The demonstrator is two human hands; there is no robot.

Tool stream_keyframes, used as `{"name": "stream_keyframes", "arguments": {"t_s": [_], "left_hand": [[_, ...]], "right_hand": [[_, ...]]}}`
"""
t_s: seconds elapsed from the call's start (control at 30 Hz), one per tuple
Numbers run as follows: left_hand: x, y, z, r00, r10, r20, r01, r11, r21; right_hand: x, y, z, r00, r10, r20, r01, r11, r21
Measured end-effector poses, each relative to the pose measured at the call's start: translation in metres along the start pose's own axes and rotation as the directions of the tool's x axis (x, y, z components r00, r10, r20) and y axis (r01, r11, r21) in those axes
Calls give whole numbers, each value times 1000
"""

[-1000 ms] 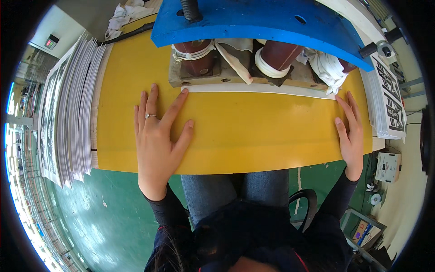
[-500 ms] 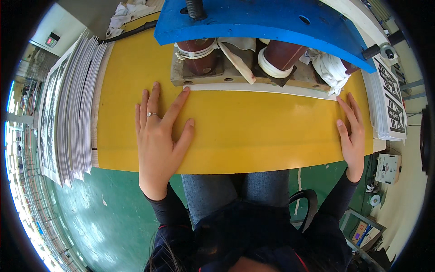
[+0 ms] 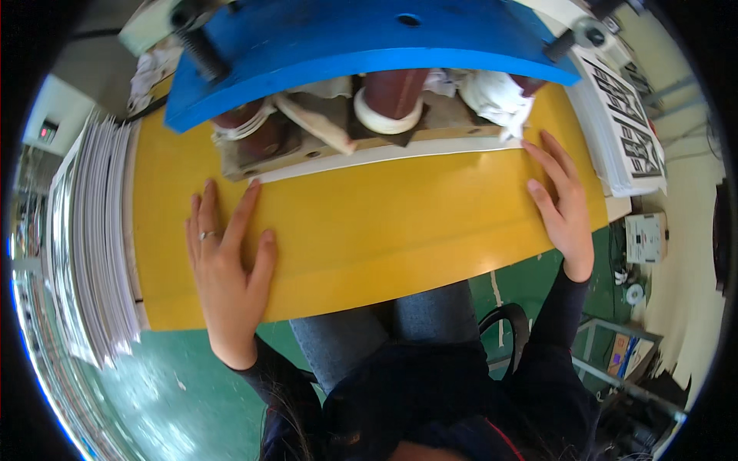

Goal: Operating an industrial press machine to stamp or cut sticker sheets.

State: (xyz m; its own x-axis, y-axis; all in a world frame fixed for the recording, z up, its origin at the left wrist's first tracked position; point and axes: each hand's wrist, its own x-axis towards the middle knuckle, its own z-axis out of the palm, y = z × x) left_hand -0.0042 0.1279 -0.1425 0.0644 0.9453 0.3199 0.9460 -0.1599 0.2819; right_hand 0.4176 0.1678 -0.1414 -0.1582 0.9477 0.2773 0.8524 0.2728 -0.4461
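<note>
My left hand (image 3: 227, 269) lies open on the yellow tabletop (image 3: 400, 238), fingers spread, a ring on one finger. Its index fingertip touches the left end of a thin white strip (image 3: 392, 158), which looks like the edge of a sheet or board. My right hand (image 3: 567, 207) is open too, its fingertips by the strip's right end. Most of whatever the strip belongs to is hidden under a metal base plate (image 3: 453, 138) of a press. Above that base hangs a thick blue plate (image 3: 369, 58), with brown cylinders (image 3: 393, 96) between the two.
A tall stack of printed sheets (image 3: 88, 238) stands at the left, another stack (image 3: 623, 131) at the right. White cloth (image 3: 496, 100) is bundled round the right cylinder. Bolts (image 3: 201, 54) stick out of the blue plate. A chair arm (image 3: 511, 319) shows beside my legs.
The view has shifted and tilted, so the press and table appear further left and slanted. Both hands keep their places at the strip's ends.
</note>
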Motion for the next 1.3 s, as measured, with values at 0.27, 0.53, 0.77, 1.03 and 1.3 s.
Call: {"name": "stream_keyframes", "arguments": {"t_s": [0.27,0.53,0.77,1.03,1.3], "left_hand": [[-1,2,-1,999,-36,10,36,999,16],[0,3,0,999,-42,23,41,999,15],[0,3,0,999,-44,17,43,999,10],[0,4,0,999,-42,12,42,999,12],[0,3,1,999,-39,16,39,999,23]], "right_hand": [[-1,-1,-2,999,-7,-39,7,1000,11],[-2,-1,-2,999,3,-40,-3,1000,7],[-1,0,-2,999,-2,-43,3,1000,8],[-1,-1,-2,999,-13,-45,13,1000,0],[-2,-1,-3,1000,9,-20,-9,1000,-4]]}}
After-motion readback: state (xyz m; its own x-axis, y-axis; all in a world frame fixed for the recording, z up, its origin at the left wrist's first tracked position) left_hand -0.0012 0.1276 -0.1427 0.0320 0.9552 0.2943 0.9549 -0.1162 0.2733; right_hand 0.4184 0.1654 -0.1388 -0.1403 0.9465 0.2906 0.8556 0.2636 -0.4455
